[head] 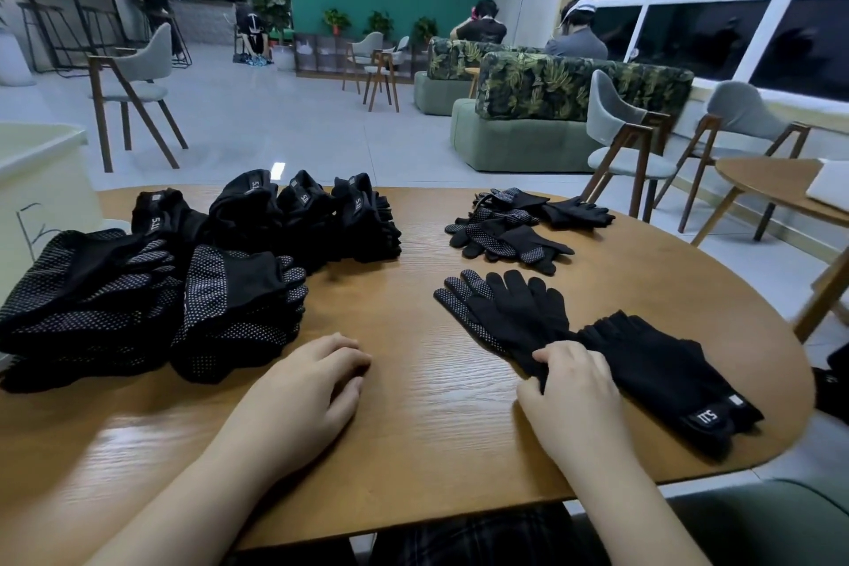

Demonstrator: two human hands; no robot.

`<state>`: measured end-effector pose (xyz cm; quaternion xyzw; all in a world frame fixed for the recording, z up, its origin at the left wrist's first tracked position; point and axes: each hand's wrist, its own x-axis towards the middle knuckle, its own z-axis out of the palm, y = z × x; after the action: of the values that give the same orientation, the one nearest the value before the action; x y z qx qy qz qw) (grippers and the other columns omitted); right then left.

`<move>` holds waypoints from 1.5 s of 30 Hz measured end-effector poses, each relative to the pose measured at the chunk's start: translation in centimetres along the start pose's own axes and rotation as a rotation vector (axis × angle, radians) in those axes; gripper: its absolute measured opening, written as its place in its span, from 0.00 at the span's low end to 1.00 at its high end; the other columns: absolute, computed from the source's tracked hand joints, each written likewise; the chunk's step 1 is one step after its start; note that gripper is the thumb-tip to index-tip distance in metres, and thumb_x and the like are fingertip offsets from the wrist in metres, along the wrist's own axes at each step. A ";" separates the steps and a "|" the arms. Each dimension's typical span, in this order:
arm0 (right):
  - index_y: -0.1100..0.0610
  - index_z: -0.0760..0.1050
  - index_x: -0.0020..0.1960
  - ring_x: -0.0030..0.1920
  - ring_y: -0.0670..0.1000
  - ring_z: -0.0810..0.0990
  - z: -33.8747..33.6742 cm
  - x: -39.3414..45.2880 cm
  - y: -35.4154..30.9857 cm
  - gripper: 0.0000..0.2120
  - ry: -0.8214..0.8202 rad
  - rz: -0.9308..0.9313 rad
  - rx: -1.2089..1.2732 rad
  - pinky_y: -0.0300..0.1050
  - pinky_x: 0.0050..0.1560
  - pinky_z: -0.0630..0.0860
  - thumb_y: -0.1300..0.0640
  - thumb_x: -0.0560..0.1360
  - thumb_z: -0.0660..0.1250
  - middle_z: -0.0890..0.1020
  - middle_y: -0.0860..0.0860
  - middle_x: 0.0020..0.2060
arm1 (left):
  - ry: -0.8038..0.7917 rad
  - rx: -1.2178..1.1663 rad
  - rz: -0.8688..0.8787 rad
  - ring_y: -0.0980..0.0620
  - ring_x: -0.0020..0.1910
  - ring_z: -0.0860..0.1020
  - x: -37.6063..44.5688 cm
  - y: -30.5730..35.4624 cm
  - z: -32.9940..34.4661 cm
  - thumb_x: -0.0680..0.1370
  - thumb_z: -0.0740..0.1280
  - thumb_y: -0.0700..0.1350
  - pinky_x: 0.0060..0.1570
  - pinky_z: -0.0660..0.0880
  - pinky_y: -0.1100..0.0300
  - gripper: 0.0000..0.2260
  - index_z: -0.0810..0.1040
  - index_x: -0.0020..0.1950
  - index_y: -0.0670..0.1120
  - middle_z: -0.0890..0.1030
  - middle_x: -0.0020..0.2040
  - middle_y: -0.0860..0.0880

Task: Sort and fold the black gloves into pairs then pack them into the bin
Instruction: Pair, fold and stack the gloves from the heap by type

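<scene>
A pair of black gloves lies stacked on the wooden table at the right, fingers pointing away from me, cuffs with a white label near the right edge. My right hand pinches this pair at its middle with curled fingers. My left hand rests on bare wood at the centre, fingers loosely curled, holding nothing. Folded glove bundles are stacked at the left. A small loose heap of dotted gloves lies at the far right.
A pale bin stands just off the table's left side. Chairs and a second wooden table stand to the right. Sofas, plants and several people are further back in the room.
</scene>
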<state>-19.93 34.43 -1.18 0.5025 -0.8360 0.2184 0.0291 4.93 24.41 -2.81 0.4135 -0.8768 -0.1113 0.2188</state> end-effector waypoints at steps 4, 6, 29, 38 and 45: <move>0.54 0.73 0.65 0.62 0.47 0.68 -0.1 0.5 0.5 0.15 0.025 -0.005 0.017 0.38 0.58 0.67 0.59 0.79 0.59 0.75 0.46 0.60 | -0.003 0.014 0.003 0.62 0.69 0.65 0.1 0.0 0.0 0.79 0.60 0.53 0.65 0.64 0.66 0.15 0.74 0.65 0.57 0.69 0.67 0.61; 0.55 0.74 0.65 0.60 0.49 0.71 -0.4 0.9 0.8 0.15 0.047 0.016 0.063 0.40 0.57 0.69 0.57 0.80 0.59 0.77 0.49 0.59 | 0.004 0.011 0.006 0.62 0.68 0.65 0.1 0.0 0.0 0.79 0.60 0.52 0.64 0.63 0.67 0.14 0.74 0.65 0.57 0.69 0.67 0.61; 0.51 0.79 0.50 0.49 0.46 0.77 2.8 -2.8 -6.7 0.17 -0.052 -0.610 0.347 0.45 0.49 0.77 0.41 0.74 0.59 0.81 0.43 0.45 | 0.118 -0.117 0.276 0.60 0.58 0.74 -0.5 -0.7 0.3 0.75 0.60 0.54 0.52 0.73 0.64 0.06 0.74 0.50 0.59 0.71 0.64 0.60; 0.49 0.68 0.71 0.72 0.42 0.59 2.4 -0.8 -4.1 0.20 -0.170 -0.451 0.183 0.31 0.69 0.51 0.47 0.80 0.59 0.66 0.43 0.71 | 0.023 -0.220 0.296 0.66 0.61 0.71 -1.4 -0.4 -0.1 0.71 0.59 0.50 0.56 0.68 0.70 0.04 0.68 0.45 0.57 0.72 0.62 0.65; 0.52 0.80 0.57 0.67 0.53 0.71 2.3 0.8 -3.3 0.13 0.082 -0.321 0.130 0.54 0.67 0.67 0.53 0.76 0.62 0.77 0.49 0.61 | -0.038 -0.252 0.272 0.66 0.68 0.66 -1.8 -0.9 -0.4 0.71 0.63 0.44 0.64 0.63 0.71 0.08 0.73 0.44 0.58 0.74 0.61 0.64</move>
<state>-17.12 31.50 -1.92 0.6209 -0.7274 0.2848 0.0654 6.73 25.25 -3.32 0.2581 -0.9078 -0.1974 0.2652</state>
